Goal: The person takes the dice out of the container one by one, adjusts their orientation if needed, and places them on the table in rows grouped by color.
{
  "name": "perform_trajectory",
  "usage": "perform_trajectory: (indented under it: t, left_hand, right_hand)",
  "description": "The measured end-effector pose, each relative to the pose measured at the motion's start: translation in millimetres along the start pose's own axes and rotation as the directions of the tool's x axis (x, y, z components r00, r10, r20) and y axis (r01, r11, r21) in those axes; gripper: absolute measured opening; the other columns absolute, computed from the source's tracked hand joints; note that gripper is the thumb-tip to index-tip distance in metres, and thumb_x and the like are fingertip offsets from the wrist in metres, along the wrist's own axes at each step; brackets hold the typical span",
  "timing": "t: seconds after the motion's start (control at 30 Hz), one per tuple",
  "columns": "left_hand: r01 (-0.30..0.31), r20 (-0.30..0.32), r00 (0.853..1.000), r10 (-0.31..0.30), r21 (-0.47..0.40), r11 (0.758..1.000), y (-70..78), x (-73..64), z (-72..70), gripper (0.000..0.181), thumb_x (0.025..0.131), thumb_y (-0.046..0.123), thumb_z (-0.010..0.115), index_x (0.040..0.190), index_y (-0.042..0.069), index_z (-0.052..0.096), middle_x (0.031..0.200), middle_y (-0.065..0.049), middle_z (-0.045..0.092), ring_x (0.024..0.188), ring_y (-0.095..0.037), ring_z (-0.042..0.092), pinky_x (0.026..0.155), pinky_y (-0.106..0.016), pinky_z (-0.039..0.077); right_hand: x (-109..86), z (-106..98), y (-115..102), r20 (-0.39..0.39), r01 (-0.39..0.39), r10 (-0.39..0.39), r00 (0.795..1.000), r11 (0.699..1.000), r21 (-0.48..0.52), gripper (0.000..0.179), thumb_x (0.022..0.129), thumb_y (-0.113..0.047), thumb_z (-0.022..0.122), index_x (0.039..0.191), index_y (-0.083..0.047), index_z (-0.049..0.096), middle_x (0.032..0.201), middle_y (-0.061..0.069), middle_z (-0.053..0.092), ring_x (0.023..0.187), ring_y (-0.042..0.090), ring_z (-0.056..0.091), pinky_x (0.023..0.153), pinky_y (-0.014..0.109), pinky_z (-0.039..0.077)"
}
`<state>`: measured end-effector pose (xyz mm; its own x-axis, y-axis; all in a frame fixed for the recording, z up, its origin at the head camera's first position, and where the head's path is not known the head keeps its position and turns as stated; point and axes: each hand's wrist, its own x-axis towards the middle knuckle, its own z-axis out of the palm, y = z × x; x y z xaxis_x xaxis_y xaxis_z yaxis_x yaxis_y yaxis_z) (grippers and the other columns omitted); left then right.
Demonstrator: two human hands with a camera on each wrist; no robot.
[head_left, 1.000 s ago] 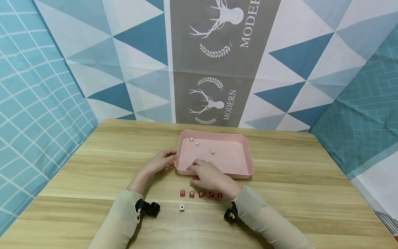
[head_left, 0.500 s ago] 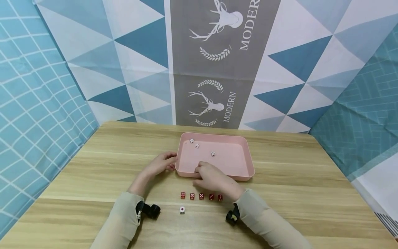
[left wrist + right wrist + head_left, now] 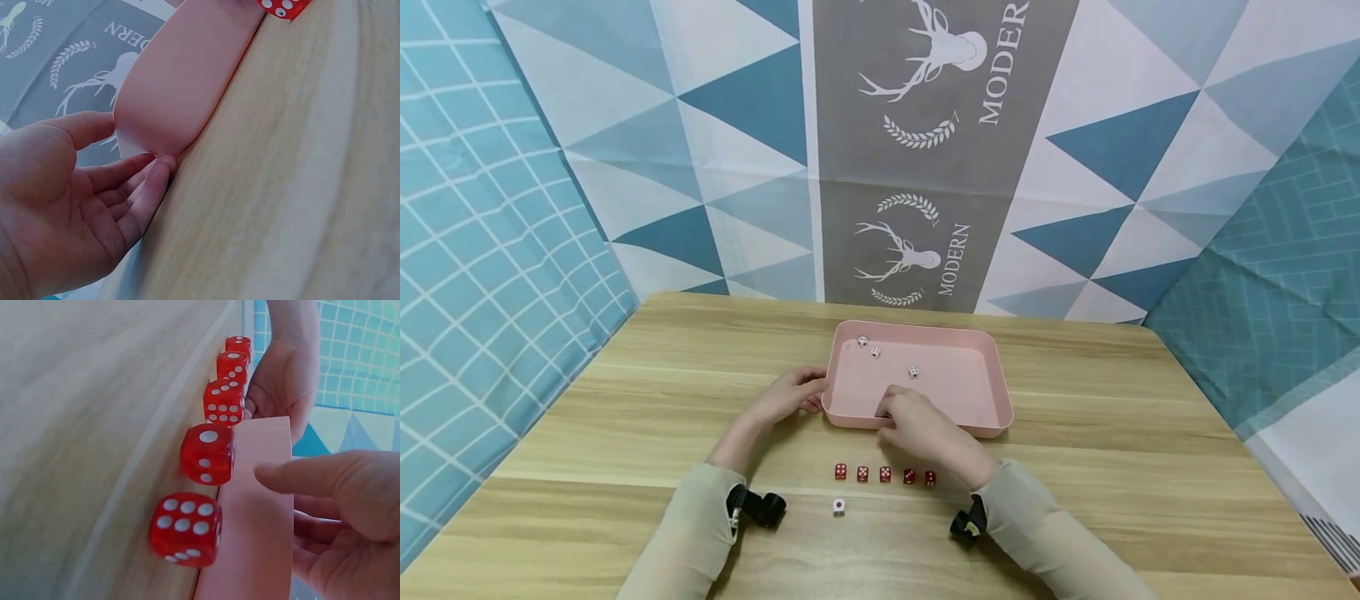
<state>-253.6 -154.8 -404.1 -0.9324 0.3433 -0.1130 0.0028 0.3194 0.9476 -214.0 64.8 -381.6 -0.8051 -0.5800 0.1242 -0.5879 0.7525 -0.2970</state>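
A shallow pink tray [image 3: 958, 387] stands toward the back of the wooden table, with a white die [image 3: 913, 372] near its middle and two more white dice [image 3: 876, 352] by its back left corner. My left hand [image 3: 786, 397] holds the tray's left end; in the left wrist view the thumb touches the rim and fingers [image 3: 147, 190] meet the lower edge. My right hand [image 3: 920, 425] straddles the front wall, thumb outside against it and curled fingers inside, partly hidden. Several red dice [image 3: 885, 474] form a row in front of the tray. Nearer me lies a white die [image 3: 838, 507] with a red dot.
A patterned cloth [image 3: 737, 167] with triangles and deer heads hangs behind the table's back edge. Blue tile-patterned cloth [image 3: 490, 242] covers the left side. Bare wooden tabletop [image 3: 1112, 450] stretches to the right of the tray. Black wrist cameras [image 3: 767, 509] sit on both forearms.
My right hand has shifted right along the tray's front wall, and its fingers have curled in. My left hand stays at the tray's left end. The dice have not moved.
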Motion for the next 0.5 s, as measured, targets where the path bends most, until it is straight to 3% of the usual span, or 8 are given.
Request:
perform_trajectory:
  t: [0.17, 0.27, 0.5]
  left_hand:
    - [0.000, -0.002, 1.000, 0.000, 0.003, 1.000, -1.4, 1.4, 0.4, 0.040, 0.089, 0.016, 0.043, 0.120, -0.009, 0.038, 0.093, -0.019, 0.053, 0.072, -0.021, 0.054, 0.071, -0.036, 0.047]
    - [-0.002, -0.003, 1.000, 0.002, 0.009, 1.000, -11.8, 7.5, -1.0, 0.041, 0.088, 0.018, 0.044, 0.120, -0.007, 0.040, 0.094, -0.017, 0.054, 0.071, -0.017, 0.054, 0.069, -0.031, 0.048]
    - [-0.008, -0.007, 1.000, 0.008, 0.019, 1.000, -12.4, 7.3, -1.8, 0.039, 0.089, 0.019, 0.043, 0.118, -0.006, 0.041, 0.093, -0.015, 0.054, 0.070, -0.016, 0.053, 0.067, -0.028, 0.048]
  right_hand:
    - [-2.3, -3.9, -0.1, -0.093, 0.039, -0.039, 0.995, 0.999, 0.002, 0.009, 0.073, -0.004, 0.061, 0.080, -0.009, 0.065, 0.080, -0.001, 0.055, 0.076, 0.009, 0.054, 0.068, 0.020, 0.046]
    - [-3.6, -6.1, -0.4, -0.105, 0.045, -0.045, 0.994, 0.999, 0.001, 0.010, 0.073, -0.002, 0.061, 0.080, -0.009, 0.065, 0.080, -0.001, 0.055, 0.076, 0.009, 0.053, 0.068, 0.019, 0.046]
    - [-6.8, -11.5, -3.6, -0.138, 0.054, -0.054, 0.989, 0.999, -0.006, 0.010, 0.073, -0.002, 0.062, 0.077, -0.010, 0.064, 0.080, -0.002, 0.056, 0.077, 0.009, 0.053, 0.070, 0.020, 0.046]
